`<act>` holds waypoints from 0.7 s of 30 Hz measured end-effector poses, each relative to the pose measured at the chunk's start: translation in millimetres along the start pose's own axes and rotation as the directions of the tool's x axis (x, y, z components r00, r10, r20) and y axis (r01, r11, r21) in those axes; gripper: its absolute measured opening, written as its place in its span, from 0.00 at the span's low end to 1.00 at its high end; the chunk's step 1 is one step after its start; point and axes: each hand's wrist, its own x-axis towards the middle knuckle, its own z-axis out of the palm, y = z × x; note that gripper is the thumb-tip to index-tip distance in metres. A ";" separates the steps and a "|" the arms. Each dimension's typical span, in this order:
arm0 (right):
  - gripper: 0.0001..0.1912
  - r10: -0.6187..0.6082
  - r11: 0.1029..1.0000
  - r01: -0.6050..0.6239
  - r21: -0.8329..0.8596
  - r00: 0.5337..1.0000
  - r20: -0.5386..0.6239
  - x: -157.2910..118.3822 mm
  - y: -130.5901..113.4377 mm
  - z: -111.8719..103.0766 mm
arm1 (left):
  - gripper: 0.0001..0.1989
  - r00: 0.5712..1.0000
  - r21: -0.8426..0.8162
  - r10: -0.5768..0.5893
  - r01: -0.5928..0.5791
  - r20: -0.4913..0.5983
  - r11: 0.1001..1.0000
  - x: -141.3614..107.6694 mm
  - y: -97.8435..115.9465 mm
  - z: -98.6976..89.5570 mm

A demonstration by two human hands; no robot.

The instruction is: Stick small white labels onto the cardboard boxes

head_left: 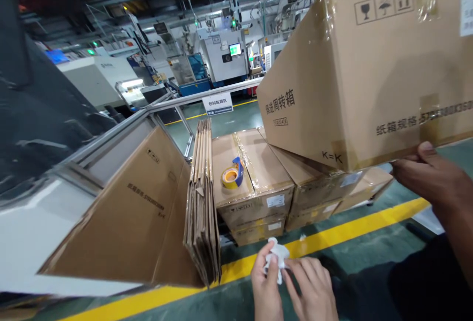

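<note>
A crumpled white piece of paper or tissue is held between my two hands at the bottom centre. My left hand pinches it between thumb and fingers. The fingers of my right hand close on its right side. Beyond my hands stand stacked taped cartons. A tape dispenser with a yellow roll and a blue body lies on top of the nearest stack.
Another person's hand supports a large carton tilted at the right. Folded cardboard sheets stand left of the stacks. A flattened carton leans on a metal rail. A yellow line crosses the floor.
</note>
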 end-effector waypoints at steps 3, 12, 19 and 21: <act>0.07 -0.051 0.999 0.051 0.019 0.999 -0.017 1.7 -3.7 -7.7 | 0.22 1.000 -0.068 -0.007 0.008 0.002 0.998 -7.3 10.8 2.2; 0.07 -0.150 0.983 0.159 0.094 0.985 -0.088 8.7 -18.1 -26.1 | 0.23 0.995 -0.151 -0.083 0.074 -0.050 0.986 -31.4 39.9 15.4; 0.07 -0.181 0.975 0.191 0.117 0.979 -0.090 4.2 -22.1 -28.0 | 0.22 0.984 -0.244 -0.176 0.160 -0.043 0.956 -41.7 44.0 13.4; 0.06 -0.183 0.973 0.192 0.126 0.980 -0.083 2.8 -23.4 -28.8 | 0.22 0.984 -0.261 -0.177 0.162 -0.033 0.952 -44.2 44.7 13.1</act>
